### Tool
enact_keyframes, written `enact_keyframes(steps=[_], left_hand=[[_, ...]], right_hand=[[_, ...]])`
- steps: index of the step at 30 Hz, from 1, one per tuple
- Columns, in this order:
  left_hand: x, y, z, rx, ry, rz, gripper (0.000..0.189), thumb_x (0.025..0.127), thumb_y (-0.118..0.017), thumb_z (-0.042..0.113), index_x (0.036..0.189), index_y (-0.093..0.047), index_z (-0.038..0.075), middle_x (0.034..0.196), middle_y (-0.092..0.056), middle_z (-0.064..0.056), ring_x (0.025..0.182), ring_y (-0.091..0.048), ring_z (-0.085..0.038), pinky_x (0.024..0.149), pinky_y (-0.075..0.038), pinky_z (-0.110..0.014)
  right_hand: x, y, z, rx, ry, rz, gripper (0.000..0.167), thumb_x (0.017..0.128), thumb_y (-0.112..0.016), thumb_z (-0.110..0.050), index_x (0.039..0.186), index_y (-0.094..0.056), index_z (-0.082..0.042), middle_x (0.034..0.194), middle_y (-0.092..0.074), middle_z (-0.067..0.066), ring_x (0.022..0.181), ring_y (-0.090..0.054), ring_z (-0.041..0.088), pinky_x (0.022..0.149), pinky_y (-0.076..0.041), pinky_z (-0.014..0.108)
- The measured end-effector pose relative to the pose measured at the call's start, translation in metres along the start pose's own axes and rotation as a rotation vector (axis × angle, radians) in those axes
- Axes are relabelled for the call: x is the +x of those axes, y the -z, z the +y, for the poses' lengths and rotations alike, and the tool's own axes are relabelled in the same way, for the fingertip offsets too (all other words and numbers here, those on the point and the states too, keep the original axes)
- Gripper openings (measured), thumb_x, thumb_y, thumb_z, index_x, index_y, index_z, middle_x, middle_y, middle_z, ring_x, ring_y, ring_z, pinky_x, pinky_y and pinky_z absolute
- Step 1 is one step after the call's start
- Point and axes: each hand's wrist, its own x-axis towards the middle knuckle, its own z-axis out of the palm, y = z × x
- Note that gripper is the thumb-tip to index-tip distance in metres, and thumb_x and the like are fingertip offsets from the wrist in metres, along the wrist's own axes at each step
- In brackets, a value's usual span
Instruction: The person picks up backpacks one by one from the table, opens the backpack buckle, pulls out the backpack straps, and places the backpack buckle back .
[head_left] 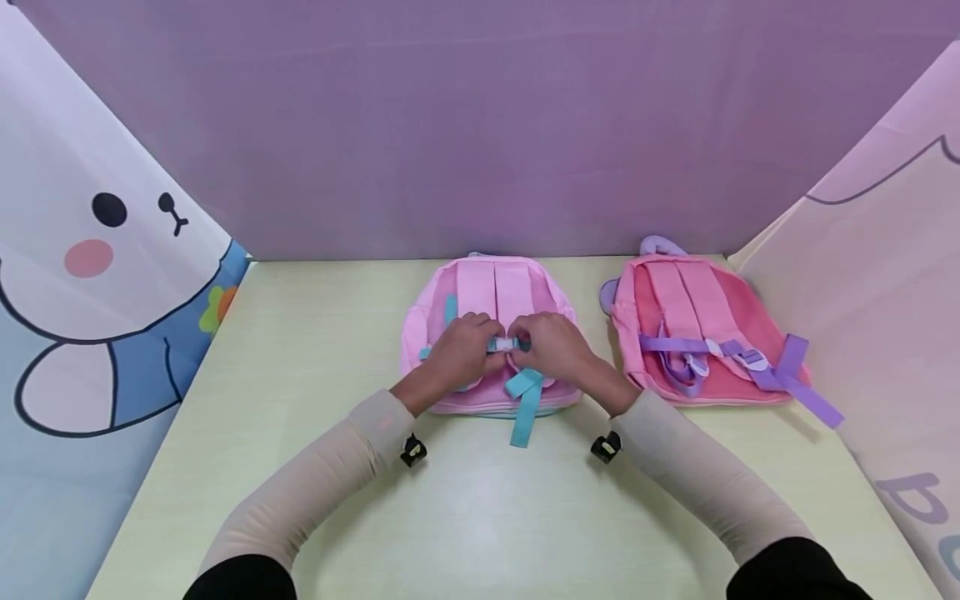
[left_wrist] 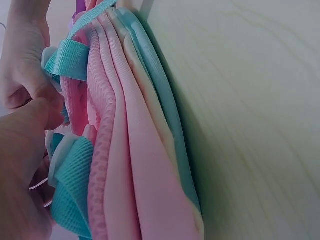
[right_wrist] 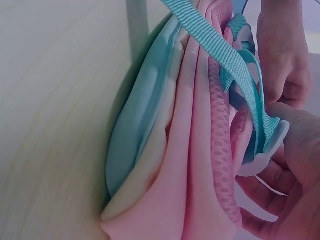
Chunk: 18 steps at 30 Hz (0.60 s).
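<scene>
A pink backpack (head_left: 553,287) with teal straps lies on the table, its shoulder-strap side facing up. Across its middle runs a teal strap with a pale buckle (head_left: 503,343). My left hand (head_left: 467,348) pinches the buckle's left end between thumb and fingers, and my right hand (head_left: 555,343) pinches its right end. The hands almost meet over the bag. A teal strap end (head_left: 527,417) hangs past the bag's lower edge. In the right wrist view, a pale plastic adjuster (right_wrist: 267,155) on teal webbing sits beside the right fingers. The fingers hide part of the buckle.
To the right lies a coral-pink backpack (head_left: 647,287) with purple straps (head_left: 765,379), one purple end reaching over the table's edge. The pale table (head_left: 480,517) is bounded by a purple backdrop (head_left: 480,125) behind and printed cloths at both sides.
</scene>
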Motion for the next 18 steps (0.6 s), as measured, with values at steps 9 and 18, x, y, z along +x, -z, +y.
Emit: enact_keyframes(steps=[9, 18], left_hand=[[0.0017, 0.0039, 0.0017, -0.018, 0.027, -0.033, 0.037, 0.092, -0.075, 0.037, 0.118, -0.068, 0.011, 0.106, -0.069, -0.002, 0.097, -0.06, -0.019, 0.093, -0.053, -0.032], [0.0016, 0.003, 0.0003, -0.035, 0.035, -0.04, 0.042, 0.092, -0.075, 0.042, 0.12, -0.068, 0.012, 0.111, -0.07, -0.002, 0.103, -0.062, -0.02, 0.098, -0.053, -0.032]], right_hand=[[0.0004, 0.0035, 0.0014, -0.044, 0.055, 0.015, 0.027, 0.084, -0.08, -0.026, 0.108, -0.076, -0.013, 0.086, -0.071, 0.001, 0.077, -0.058, 0.018, 0.072, -0.05, 0.032], [0.0026, 0.0029, -0.0001, -0.064, 0.093, 0.02, 0.03, 0.085, -0.08, -0.028, 0.11, -0.075, -0.013, 0.087, -0.072, 0.002, 0.078, -0.059, 0.018, 0.074, -0.052, 0.033]])
